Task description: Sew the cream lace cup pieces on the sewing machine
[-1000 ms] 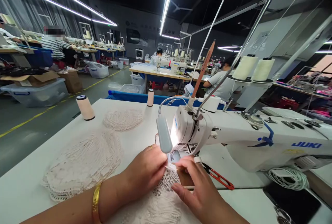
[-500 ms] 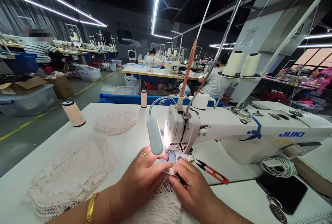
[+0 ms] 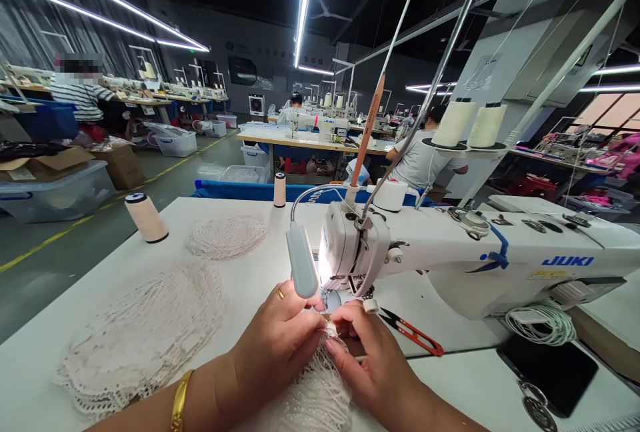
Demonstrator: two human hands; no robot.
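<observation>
Hands at a sewing machine, seen from the wearer's head. At the lower centre of the frame, the lace piece (image 3: pixel 320 389) hangs from both hands, its gathered upper end just in front of the needle area of the white sewing machine (image 3: pixel 345 245). The left hand (image 3: pixel 280 339) is closed, its thumb and fingertips brought together on the upper left edge of the lace; a ring (image 3: pixel 279 293) encircles one finger, and a gold bracelet (image 3: pixel 180 402) the wrist. The right hand (image 3: pixel 375 365) pinches the same end from the other side, index finger above and thumb below, with the lace clamped between them (its remaining fingers are curled and partly hidden). The two sets of fingertips nearly meet. A grey lamp (image 3: pixel 302 262) hangs directly above the left fingertips. Right of the right hand lie red thread snips (image 3: pixel 413 333), blades towards the machine; at the lower right of the frame, a black tablet-like object (image 3: pixel 550 372) lies beside a coiled white cable (image 3: pixel 540 324). At the left, a large lace stack (image 3: pixel 143 335) and a smaller lace pile (image 3: pixel 226 237) rest on the white table (image 3: pixel 250 285), near a peach thread cone (image 3: pixel 147 219).
</observation>
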